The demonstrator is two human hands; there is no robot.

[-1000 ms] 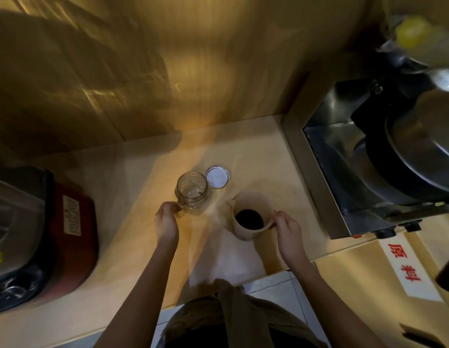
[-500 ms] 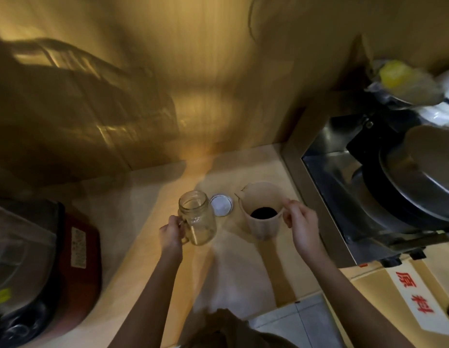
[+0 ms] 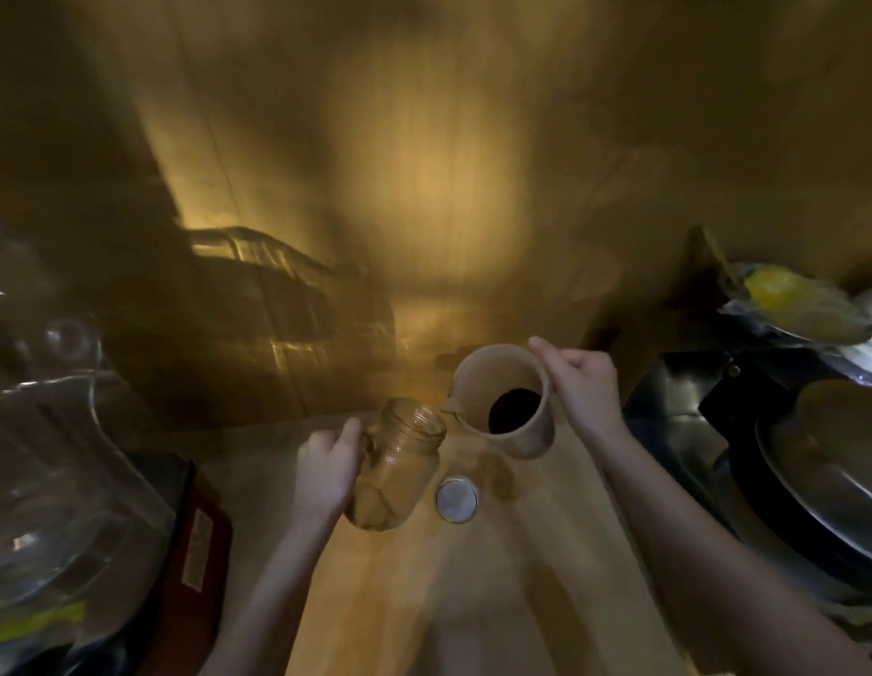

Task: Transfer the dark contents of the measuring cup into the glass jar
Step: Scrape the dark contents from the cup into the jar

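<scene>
At the far left of the frame a clear blender jug [image 3: 49, 461] on a red and black base is sitting half cut off by the edge, too blurred to read its label. Just left of centre the person's left hand [image 3: 327, 473] is curling closed around the handle of the glass jar [image 3: 400, 463], holding it lifted and tipped so its open mouth is pointing up and right toward the spout, seemingly to catch the pour; the jar is looking empty, though glare is making that hard to confirm. Below and right of it the round metal lid [image 3: 456, 498] is lying flat on the wooden counter [image 3: 522, 553], set aside. In the centre-right the measuring cup [image 3: 504, 400] is being held tilted, spout just beside the jar's rim, its dark contents [image 3: 514, 409] sliding toward the low side but not yet leaving. The right hand [image 3: 583, 383] is gripping its handle, fingers wrapped shut, the handle itself hidden. At the right edge stacked metal pans [image 3: 824, 470] are lying cropped
</scene>
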